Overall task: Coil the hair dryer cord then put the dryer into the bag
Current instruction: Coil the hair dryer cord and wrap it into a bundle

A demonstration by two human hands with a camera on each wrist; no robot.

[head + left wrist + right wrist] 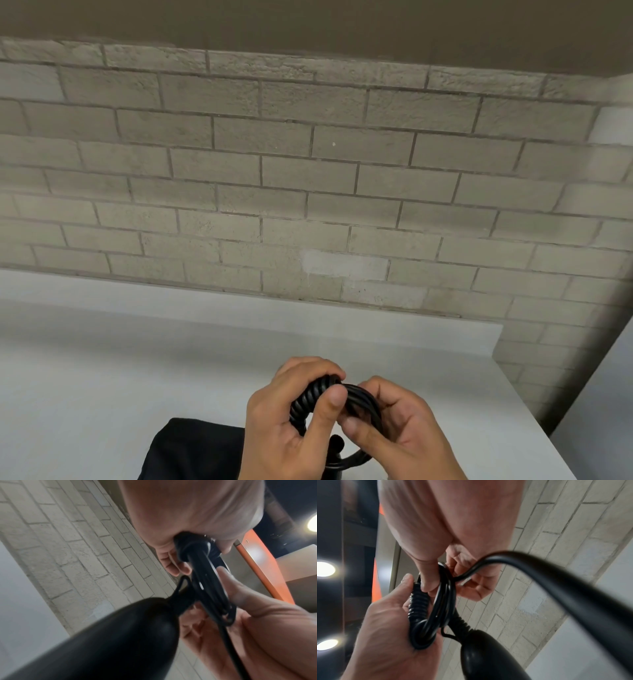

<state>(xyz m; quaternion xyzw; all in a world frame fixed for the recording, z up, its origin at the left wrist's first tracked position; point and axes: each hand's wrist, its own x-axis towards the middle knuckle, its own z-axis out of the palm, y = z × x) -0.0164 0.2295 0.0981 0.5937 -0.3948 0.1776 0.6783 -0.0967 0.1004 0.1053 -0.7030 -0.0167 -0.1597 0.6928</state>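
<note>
1. The cord (356,399), black and gathered into several loops, is held up over the near right part of the worktop (137,359), between both hands.
2. The left hand (291,414) curls round the ribbed, tightly wound part of the cord, thumb laid over the top of the loops.
3. The right hand (400,425) pinches the smooth loops just beside the left thumb; in the right wrist view its fingers (471,588) are bent round the strands, and one strand arcs away close past the camera.
4. The hair dryer (488,655), also black, hangs just under the coil; the cord runs into it through a ribbed sleeve with a thin hanging loop beside it. In the head view only a small dark piece of it shows below the hands, which hide the rest.
5. The bag (191,448), dark cloth, lies on the worktop at the near edge, just left of the hands, and the left wrist covers its right side.
6. The worktop is plain pale grey and ends on the right.
7. Behind it stands a wall of pale grey bricks (308,171), with a plain brown band above.
8. The wrist views show an orange panel (267,566) and round ceiling lights (324,569) overhead.
9. No writing or brand mark can be read on anything.
</note>
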